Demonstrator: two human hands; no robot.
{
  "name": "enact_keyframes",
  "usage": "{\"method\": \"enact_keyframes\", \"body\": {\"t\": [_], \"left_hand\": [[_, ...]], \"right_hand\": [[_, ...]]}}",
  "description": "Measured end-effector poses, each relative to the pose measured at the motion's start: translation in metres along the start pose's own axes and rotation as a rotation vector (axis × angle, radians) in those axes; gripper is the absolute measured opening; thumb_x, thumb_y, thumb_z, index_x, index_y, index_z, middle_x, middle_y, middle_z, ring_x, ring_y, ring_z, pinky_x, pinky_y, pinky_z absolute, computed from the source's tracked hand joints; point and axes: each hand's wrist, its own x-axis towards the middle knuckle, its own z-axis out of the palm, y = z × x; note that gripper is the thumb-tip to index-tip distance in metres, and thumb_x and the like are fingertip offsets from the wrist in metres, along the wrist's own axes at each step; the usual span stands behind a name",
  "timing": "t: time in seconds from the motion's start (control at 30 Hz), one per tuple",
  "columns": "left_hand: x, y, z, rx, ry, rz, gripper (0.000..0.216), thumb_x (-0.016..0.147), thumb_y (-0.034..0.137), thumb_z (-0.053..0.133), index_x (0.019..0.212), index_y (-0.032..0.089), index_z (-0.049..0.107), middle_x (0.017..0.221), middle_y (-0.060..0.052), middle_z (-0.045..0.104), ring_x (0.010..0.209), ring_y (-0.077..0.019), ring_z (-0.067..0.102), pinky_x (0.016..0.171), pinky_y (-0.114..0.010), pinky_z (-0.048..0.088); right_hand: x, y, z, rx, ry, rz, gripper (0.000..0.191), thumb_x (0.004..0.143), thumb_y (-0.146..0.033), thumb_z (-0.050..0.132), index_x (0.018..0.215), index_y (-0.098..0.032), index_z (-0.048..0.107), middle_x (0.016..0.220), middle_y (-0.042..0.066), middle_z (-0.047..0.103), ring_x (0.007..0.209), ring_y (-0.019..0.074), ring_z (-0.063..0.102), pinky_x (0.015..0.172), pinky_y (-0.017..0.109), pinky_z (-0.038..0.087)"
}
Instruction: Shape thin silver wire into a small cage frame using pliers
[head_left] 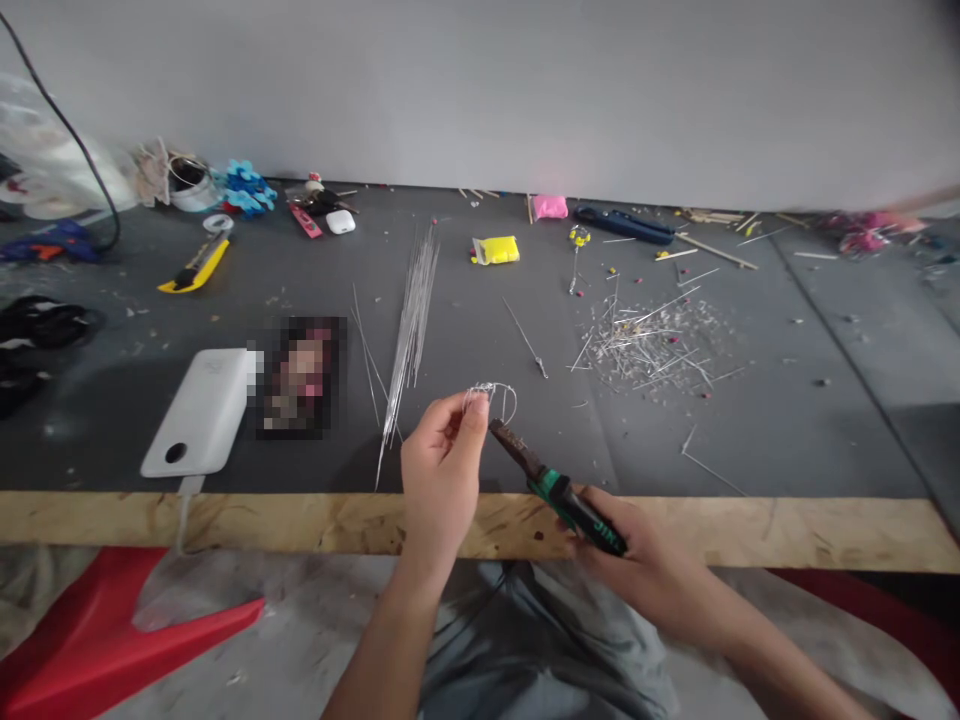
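Note:
Between thumb and fingers, my left hand (446, 465) pinches a small loop of thin bent wire (508, 400) above the table's front part. My right hand (611, 535) is wrapped round the black and green handles of pliers (562, 495). Their dark jaws point up and left, close beside the wire loop; whether they touch it I cannot tell. Behind my left hand lies a bundle of straight thin wires (415, 310). One wire with a twisted end (529, 340) rests to the right of the bundle.
Many wire offcuts (645, 340) are scattered on the right. A yellow packet (496, 250), a pink packet (550, 207) and a dark blue tool (626, 225) lie at the back. A yellow cutter knife (199, 262) and a white power bank (199, 410) with a cable are on the left.

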Motion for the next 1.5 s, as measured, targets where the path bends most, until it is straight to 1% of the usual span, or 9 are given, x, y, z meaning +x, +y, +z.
{"method": "enact_keyframes", "body": {"t": [0.2,0.33,0.73,0.87,0.97,1.13,1.23,1.33,1.5], "left_hand": [[0.006,-0.003,-0.007,0.065,0.054,0.082,0.019,0.084,0.036,0.065,0.091,0.02,0.071,0.073,0.001,0.064,0.063,-0.0089,0.055,0.06,-0.02,0.046],[0.01,-0.004,-0.011,-0.108,0.048,0.042,0.017,0.081,0.034,0.068,0.092,0.02,0.07,0.078,0.0,0.068,0.062,-0.008,0.059,0.055,-0.018,0.05],[0.004,-0.003,-0.008,-0.221,-0.1,-0.117,0.016,0.076,0.026,0.073,0.089,0.018,0.067,0.068,0.004,0.063,0.055,-0.0057,0.059,0.052,-0.016,0.051],[-0.001,-0.004,-0.004,-0.248,-0.158,-0.136,0.011,0.076,0.024,0.074,0.082,0.019,0.068,0.068,0.003,0.065,0.056,-0.006,0.06,0.054,-0.016,0.051],[-0.004,-0.007,-0.002,-0.282,-0.236,-0.069,0.006,0.075,0.019,0.074,0.079,0.021,0.07,0.072,0.003,0.067,0.063,-0.0075,0.064,0.062,-0.018,0.054],[-0.008,-0.009,0.003,-0.145,-0.4,0.153,0.014,0.08,0.012,0.068,0.077,0.024,0.075,0.093,-0.002,0.07,0.083,-0.0117,0.067,0.078,-0.024,0.054],[-0.009,-0.009,0.005,-0.056,-0.456,0.229,0.019,0.081,0.01,0.065,0.079,0.026,0.075,0.096,-0.002,0.072,0.086,-0.0125,0.067,0.079,-0.025,0.054],[-0.012,-0.01,0.006,-0.032,-0.443,0.185,0.021,0.084,0.011,0.061,0.081,0.026,0.075,0.1,-0.002,0.072,0.088,-0.013,0.067,0.082,-0.027,0.054],[-0.016,-0.013,0.009,-0.273,-0.369,-0.146,0.031,0.09,0.024,0.056,0.121,0.026,0.06,0.101,-0.004,0.073,0.084,-0.0137,0.069,0.082,-0.03,0.055]], "right_hand": [[-0.007,-0.009,-0.011,0.083,-0.097,0.03,0.03,0.084,-0.015,0.051,0.112,-0.023,0.055,0.098,0.0,0.063,0.089,0.0193,0.056,0.077,0.029,0.042],[-0.011,0.0,-0.023,0.054,-0.099,0.069,0.022,0.085,-0.023,0.053,0.107,-0.023,0.056,0.093,0.0,0.061,0.086,0.0199,0.055,0.075,0.029,0.041],[0.048,0.059,-0.083,-0.491,0.462,-0.003,0.011,0.076,-0.032,0.053,0.071,-0.021,0.052,0.09,0.006,0.058,0.084,0.0248,0.056,0.072,0.035,0.043],[0.059,0.07,-0.087,-0.57,0.577,-0.046,0.021,0.074,-0.039,0.06,0.084,-0.021,0.061,0.118,0.013,0.058,0.11,0.0346,0.053,0.092,0.047,0.039],[0.053,0.051,-0.082,-0.404,0.694,-0.089,0.028,0.077,-0.045,0.06,0.094,-0.023,0.064,0.121,0.011,0.058,0.116,0.0329,0.05,0.097,0.048,0.036],[0.036,-0.006,-0.065,0.366,0.122,0.043,0.048,0.087,-0.061,0.046,0.098,-0.019,0.067,0.086,0.007,0.067,0.069,0.0171,0.058,0.061,0.03,0.045],[0.034,-0.023,-0.052,0.484,-0.062,0.016,0.035,0.085,-0.05,0.059,0.093,-0.017,0.067,0.078,0.002,0.063,0.059,0.0097,0.05,0.056,0.025,0.042],[0.038,-0.025,-0.041,0.52,-0.062,-0.009,0.024,0.082,-0.04,0.065,0.09,-0.017,0.063,0.069,-0.002,0.055,0.056,0.0081,0.047,0.054,0.023,0.041],[0.044,-0.019,-0.033,0.446,0.086,-0.05,0.02,0.084,-0.038,0.062,0.084,-0.019,0.059,0.068,-0.003,0.055,0.06,0.0103,0.051,0.058,0.025,0.044]]}}
